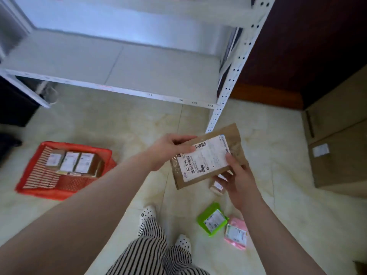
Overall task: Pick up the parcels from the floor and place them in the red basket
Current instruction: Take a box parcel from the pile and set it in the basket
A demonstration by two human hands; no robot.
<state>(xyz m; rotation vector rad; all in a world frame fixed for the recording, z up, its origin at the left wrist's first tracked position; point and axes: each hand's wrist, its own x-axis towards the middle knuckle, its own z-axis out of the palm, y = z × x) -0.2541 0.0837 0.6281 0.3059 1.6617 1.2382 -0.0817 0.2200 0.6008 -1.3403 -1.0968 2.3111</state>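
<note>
A flat brown parcel with a white shipping label is held up above the floor by both hands. My left hand pinches its upper left edge, and my right hand grips its lower right edge with the thumb on the label. The red basket sits on the floor at the left and holds several brown labelled parcels. A green parcel, a pink parcel and a small beige box lie on the floor below my right hand.
A white metal shelf unit stands ahead, its post just behind the held parcel. Large cardboard boxes stand at the right. My striped trouser legs and dotted slippers are at the bottom centre.
</note>
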